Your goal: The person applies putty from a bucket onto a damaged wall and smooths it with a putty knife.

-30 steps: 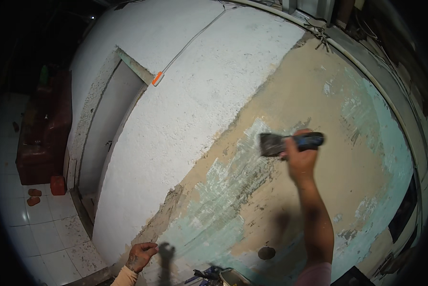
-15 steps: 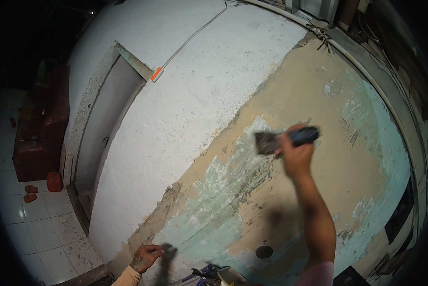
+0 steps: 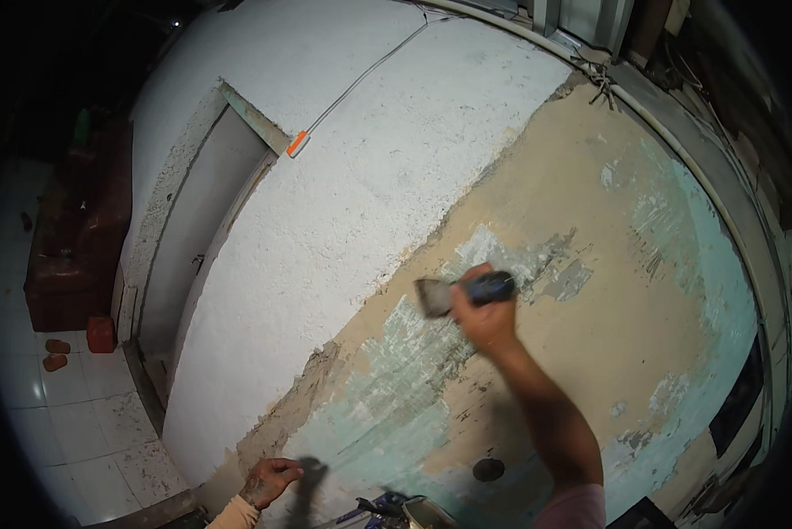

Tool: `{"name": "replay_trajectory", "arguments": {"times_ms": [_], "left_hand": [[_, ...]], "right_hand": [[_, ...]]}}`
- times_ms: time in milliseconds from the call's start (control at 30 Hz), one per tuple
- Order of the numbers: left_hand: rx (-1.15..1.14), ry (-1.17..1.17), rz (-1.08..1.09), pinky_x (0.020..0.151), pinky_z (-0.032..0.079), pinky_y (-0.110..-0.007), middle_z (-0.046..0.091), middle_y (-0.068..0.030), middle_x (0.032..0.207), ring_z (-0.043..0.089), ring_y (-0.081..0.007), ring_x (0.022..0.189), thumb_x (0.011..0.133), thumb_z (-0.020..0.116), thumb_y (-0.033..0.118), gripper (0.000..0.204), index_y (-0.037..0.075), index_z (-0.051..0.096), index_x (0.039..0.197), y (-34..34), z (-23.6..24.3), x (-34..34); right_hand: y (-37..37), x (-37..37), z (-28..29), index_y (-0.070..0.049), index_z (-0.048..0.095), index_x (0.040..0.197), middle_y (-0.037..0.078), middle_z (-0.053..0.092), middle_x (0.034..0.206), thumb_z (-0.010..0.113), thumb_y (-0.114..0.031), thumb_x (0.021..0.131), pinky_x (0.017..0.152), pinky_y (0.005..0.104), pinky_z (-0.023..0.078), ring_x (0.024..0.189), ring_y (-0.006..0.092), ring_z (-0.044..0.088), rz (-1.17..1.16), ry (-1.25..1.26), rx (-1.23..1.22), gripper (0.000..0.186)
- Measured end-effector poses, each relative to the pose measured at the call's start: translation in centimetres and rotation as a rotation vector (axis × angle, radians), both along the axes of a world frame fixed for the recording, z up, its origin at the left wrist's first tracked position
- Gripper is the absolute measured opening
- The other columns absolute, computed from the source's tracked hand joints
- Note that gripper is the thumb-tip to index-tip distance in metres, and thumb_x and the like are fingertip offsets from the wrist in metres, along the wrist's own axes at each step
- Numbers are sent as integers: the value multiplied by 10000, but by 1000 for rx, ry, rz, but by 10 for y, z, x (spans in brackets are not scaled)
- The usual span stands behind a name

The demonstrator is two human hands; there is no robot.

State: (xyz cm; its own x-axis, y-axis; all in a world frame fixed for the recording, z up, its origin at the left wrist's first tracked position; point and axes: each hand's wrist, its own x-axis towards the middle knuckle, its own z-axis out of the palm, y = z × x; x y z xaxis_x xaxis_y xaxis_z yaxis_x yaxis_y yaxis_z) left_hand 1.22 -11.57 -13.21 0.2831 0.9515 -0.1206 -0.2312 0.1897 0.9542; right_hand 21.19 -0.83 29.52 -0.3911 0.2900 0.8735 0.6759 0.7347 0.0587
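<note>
Sideways — scraper (image 3: 491, 286) in right hand (image 3: 484, 324), blade (image 3: 433, 298) leftward.

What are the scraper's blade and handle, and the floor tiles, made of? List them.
Blade: probably metal; dull grey, flat. Handle: likely plastic or rubber; dark, bluish, but blur leaves it open. Floor tiles: probably glazed ceramic; whitish, glossy, catching a bright highlight.

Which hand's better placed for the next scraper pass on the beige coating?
Right hand, probably: it grips the scraper by an edge of the beige coating. Left hand shows no tool and sits low in view.
</note>
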Motion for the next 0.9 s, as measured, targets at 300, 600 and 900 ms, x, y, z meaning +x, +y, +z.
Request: {"name": "replay_trajectory", "arguments": {"times_ms": [300,600,900], "left_hand": [[8,-9,54,890,488,-321,723,-135,995,654,-212,973,822,725,326,394,16,721,1066,-5,-31,-10],[-9,24,78,921,478,-326,720,-141,1026,652,-221,1006,813,718,361,407,38,728,1062,-8,-30,-17],[-13,41,75,924,475,-339,714,-151,1036,646,-237,1023,813,713,372,422,32,727,1063,-8,-36,-21]], "right_hand": [[-20,-27,-13,7,586,885,71,632,690,669,-54,871,502,241,526,564,114,640,114,-46,-286,103],[-17,-28,-5,-26,509,924,44,570,722,596,30,884,493,225,497,552,98,601,3,-285,-272,111],[-40,-36,-12,-12,524,923,53,599,733,594,34,871,506,222,526,634,121,660,-82,-397,-120,99]]}}
